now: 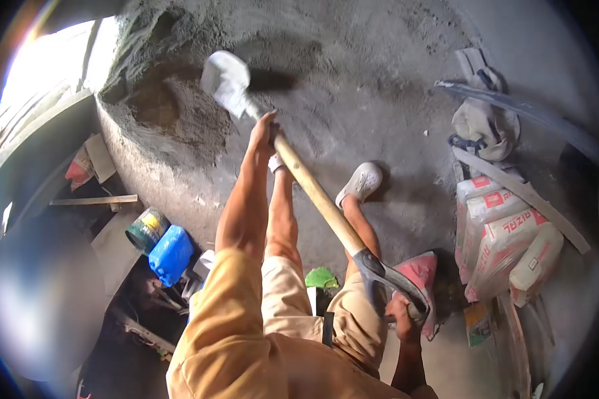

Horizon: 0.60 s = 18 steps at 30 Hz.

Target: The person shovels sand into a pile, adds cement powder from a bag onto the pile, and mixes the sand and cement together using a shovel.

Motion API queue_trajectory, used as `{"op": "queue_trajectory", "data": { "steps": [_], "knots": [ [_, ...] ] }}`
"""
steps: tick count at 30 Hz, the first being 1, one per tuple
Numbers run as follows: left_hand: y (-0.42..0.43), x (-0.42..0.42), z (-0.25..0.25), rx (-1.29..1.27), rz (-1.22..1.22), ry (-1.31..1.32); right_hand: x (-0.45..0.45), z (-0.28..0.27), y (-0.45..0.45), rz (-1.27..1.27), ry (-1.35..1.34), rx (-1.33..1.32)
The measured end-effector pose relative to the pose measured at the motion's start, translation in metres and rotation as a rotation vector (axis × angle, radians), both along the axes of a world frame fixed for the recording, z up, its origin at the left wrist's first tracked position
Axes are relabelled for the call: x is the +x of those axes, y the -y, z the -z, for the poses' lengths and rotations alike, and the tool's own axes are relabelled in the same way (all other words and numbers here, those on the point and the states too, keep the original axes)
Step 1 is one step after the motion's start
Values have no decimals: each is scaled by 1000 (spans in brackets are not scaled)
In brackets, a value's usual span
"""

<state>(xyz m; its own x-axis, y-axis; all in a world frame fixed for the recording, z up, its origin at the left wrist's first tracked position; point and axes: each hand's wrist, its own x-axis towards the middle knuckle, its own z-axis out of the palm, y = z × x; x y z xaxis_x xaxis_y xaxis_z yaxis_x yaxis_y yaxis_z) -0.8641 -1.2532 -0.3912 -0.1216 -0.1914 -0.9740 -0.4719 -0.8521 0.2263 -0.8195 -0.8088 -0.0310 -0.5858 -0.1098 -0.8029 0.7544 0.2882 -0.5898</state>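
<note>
A shovel (319,199) with a pale wooden shaft runs slantwise across the view. My left hand (263,131) is closed round the shaft just behind the metal blade (226,81). At the other end, my right hand (403,318) grips the dark loop handle (400,280). The blade is held out ahead, beside a pile of damp grey sand or mortar mix (163,106). Whether the blade touches the ground I cannot tell. My feet stand apart beneath the shaft, one in a light clog (361,182).
Stacked cement bags (506,229) lie at the right with a board (522,199) leaning across them. A backpack (486,126) and a dark bar (519,110) lie beyond. Left are a bucket (147,230), a blue bag (171,255) and a wood strip (94,200). A red-and-white sack (419,269) lies near my right hand.
</note>
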Motion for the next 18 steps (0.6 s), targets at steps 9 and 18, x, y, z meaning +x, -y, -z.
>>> {"op": "queue_trajectory", "data": {
  "steps": [9, 18],
  "knots": [
    [-279, 45, -116, -136, 755, 198, 55, -73, -243, 515, 188, 576],
    [-392, 83, -73, 143, 190, 241, 81, -69, -322, 281, 1, 1120]
  ]
}}
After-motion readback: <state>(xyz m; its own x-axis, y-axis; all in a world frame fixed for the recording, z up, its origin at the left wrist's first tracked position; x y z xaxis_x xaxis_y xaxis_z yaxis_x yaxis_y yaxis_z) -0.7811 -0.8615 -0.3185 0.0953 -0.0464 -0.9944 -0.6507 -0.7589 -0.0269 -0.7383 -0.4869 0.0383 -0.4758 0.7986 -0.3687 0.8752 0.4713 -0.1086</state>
